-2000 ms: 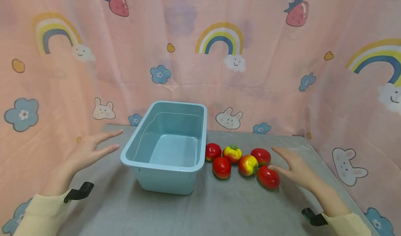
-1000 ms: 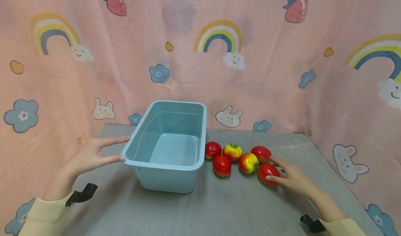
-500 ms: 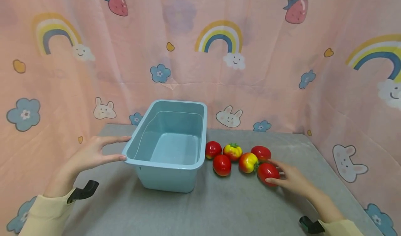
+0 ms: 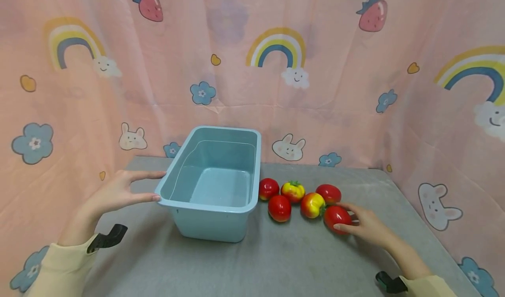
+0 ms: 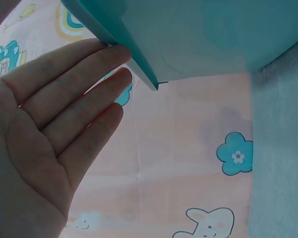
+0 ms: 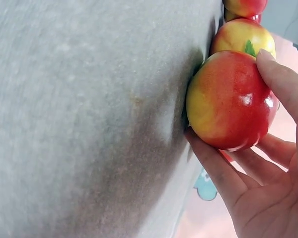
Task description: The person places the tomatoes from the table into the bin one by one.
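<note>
My left hand [image 4: 114, 192] has its straight fingers at the left rim of a light-blue plastic bin [image 4: 213, 222]. In the left wrist view, the fingers [image 5: 89, 84] extend flat with their tips right at the bin's edge [image 5: 139, 64]. At the right, my right hand [image 4: 367, 224] holds a glossy red toy tomato [image 4: 337, 218] between thumb and fingers. The right wrist view shows that tomato [image 6: 233, 99] with a yellow patch low on one side, thumb above and fingers below, right at the table surface.
Other tomatoes lie between bin and right hand: a red one [image 4: 268, 189], another red one [image 4: 279, 208], a yellow-red one [image 4: 293, 192], a second yellow-red one [image 4: 312, 205] and a red one [image 4: 328, 193]. A patterned pink curtain [image 4: 335, 113] hangs behind the grey table [image 4: 284, 262].
My left hand has moved right to the bin's rim. My right hand has come down onto the front-right tomato, its thumb and fingers now around it. The bin and the tomatoes have stayed put.
</note>
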The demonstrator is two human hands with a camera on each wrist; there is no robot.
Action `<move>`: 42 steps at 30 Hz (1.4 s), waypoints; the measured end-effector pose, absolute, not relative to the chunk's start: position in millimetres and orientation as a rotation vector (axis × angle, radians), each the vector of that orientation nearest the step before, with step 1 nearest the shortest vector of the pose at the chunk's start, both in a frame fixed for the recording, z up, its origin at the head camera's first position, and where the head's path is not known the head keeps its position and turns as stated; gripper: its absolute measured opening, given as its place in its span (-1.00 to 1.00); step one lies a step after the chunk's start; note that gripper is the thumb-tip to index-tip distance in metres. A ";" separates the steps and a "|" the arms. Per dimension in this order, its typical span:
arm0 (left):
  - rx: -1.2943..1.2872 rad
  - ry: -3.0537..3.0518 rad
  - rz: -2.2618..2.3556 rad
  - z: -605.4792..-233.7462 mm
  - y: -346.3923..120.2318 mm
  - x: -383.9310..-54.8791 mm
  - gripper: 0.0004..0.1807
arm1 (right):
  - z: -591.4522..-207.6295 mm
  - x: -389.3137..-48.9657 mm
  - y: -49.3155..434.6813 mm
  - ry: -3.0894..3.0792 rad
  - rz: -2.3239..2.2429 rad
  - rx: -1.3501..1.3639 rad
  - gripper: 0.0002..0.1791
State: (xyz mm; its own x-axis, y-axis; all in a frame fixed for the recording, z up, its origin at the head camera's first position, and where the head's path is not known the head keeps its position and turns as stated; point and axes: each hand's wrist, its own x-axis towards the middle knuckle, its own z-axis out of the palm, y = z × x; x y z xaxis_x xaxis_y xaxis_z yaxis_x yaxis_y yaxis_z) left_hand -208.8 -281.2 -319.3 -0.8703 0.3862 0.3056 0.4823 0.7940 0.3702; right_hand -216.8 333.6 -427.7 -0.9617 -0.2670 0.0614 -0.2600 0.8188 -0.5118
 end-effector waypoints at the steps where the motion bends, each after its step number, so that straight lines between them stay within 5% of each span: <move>1: -0.679 -2.771 -0.659 -319.1 -281.1 -208.8 -0.42 | -427.7 -216.8 333.6 2.983 -0.838 -0.428 -0.23; 42: -0.620 -2.826 -0.758 -316.0 -278.8 -207.6 -0.38 | -415.6 -216.0 342.1 3.001 -0.919 -0.405 -0.26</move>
State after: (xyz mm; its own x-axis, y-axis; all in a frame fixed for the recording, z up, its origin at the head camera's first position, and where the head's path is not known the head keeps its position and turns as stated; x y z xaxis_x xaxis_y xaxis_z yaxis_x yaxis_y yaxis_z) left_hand -207.6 -278.8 -316.0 -0.9032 0.3513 0.2465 0.4275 0.7869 0.4450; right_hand -216.0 342.1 -415.6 -0.9670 -0.2361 0.0960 -0.2493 0.7985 -0.5480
